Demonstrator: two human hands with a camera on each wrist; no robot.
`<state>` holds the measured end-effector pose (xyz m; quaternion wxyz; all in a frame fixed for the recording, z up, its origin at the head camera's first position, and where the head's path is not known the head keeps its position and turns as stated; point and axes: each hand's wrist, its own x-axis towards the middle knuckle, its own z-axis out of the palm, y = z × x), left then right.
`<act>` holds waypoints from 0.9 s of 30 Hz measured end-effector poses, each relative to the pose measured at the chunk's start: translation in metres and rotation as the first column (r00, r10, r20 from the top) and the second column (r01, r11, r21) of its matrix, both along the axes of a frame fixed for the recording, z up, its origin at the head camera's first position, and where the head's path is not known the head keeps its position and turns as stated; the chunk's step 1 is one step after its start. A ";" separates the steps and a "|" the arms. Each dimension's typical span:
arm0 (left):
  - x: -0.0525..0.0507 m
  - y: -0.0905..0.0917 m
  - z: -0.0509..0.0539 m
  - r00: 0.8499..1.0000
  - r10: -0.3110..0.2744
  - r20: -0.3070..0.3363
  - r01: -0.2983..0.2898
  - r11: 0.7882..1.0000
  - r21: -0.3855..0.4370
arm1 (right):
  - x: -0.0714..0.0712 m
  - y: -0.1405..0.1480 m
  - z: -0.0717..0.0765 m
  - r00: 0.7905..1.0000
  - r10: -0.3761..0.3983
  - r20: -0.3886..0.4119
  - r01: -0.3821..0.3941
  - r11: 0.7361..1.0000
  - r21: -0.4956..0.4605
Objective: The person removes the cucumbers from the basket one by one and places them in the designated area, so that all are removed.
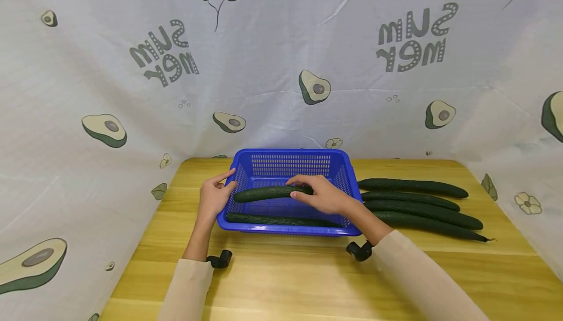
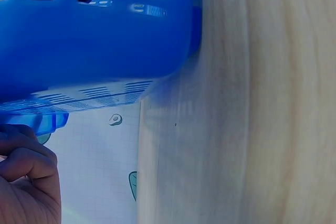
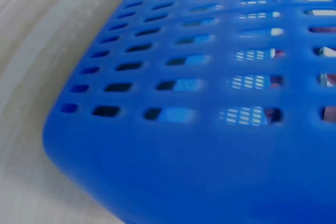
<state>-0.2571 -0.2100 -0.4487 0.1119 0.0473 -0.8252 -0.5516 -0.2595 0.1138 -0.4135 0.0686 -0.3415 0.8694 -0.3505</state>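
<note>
In the head view, a blue plastic basket [image 1: 290,151] with slotted walls stands at the middle of the table. My right hand [image 1: 324,196] reaches over its right side and grips a dark green cucumber [image 1: 259,194] by the right end, held crosswise above the basket floor. Along the near inner wall lies another cucumber [image 1: 281,220]. At the left rim, my left hand [image 1: 212,200] holds the basket between thumb and fingers; its curled fingers [image 2: 31,166] show in the left wrist view. The basket wall [image 3: 173,166] fills most of the right wrist view and hides the right hand's grasp.
Several cucumbers [image 1: 413,208] lie side by side on the wooden table [image 1: 281,282], right of the basket. A pale cloth [image 1: 272,57] printed with avocados hangs behind and at both sides of the table.
</note>
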 end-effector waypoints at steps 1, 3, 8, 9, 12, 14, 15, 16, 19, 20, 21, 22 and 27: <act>0.000 0.000 0.000 1.000 -0.001 0.002 0.001 1.000 -0.001 | 0.000 0.000 0.001 1.000 -0.006 -0.003 0.006 1.000 -0.012; 0.000 0.001 0.001 1.000 -0.001 0.005 0.001 1.000 0.000 | 0.001 0.000 0.004 1.000 -0.025 -0.009 0.025 0.999 -0.029; -0.001 0.001 0.000 1.000 0.005 0.004 -0.005 1.000 -0.004 | 0.002 0.000 0.010 0.999 -0.040 -0.029 0.039 0.998 -0.049; -0.001 0.001 0.000 1.000 0.006 0.004 -0.006 1.000 -0.008 | 0.002 0.000 0.011 0.998 -0.042 -0.037 0.040 0.998 -0.046; -0.001 0.001 0.000 1.000 0.005 -0.001 -0.005 1.000 -0.012 | 0.003 0.001 0.016 0.997 -0.041 -0.058 0.039 0.999 -0.036; -0.001 0.001 0.000 1.000 0.001 -0.011 -0.002 1.000 -0.019 | 0.004 0.002 0.020 0.996 -0.049 -0.068 0.047 0.998 -0.035; -0.001 0.000 0.000 1.000 -0.001 -0.015 0.001 1.000 -0.023 | 0.005 0.002 0.022 0.996 -0.057 -0.073 0.054 0.998 -0.036; -0.001 0.000 0.000 1.000 -0.003 -0.020 0.002 1.000 -0.023 | 0.005 0.003 0.025 0.995 -0.063 -0.082 0.060 0.997 -0.038; -0.001 0.000 0.000 1.000 -0.007 -0.027 0.006 1.000 -0.025 | 0.008 0.007 0.034 0.991 -0.088 -0.102 0.083 0.996 -0.045; -0.001 0.000 0.000 1.000 -0.008 -0.025 0.007 1.000 -0.020 | 0.009 0.008 0.037 0.989 -0.093 -0.112 0.088 0.995 -0.049; -0.001 0.000 0.000 1.000 -0.008 -0.024 0.008 1.000 -0.016 | 0.010 0.010 0.041 0.987 -0.099 -0.124 0.094 0.994 -0.049; -0.001 0.000 0.000 1.000 -0.009 -0.022 0.009 1.000 -0.007 | 0.011 0.012 0.044 0.985 -0.103 -0.137 0.097 0.994 -0.049; -0.001 0.000 0.000 1.000 -0.006 -0.011 0.006 1.000 0.013 | 0.015 0.029 0.055 0.977 -0.120 -0.174 0.114 0.993 -0.044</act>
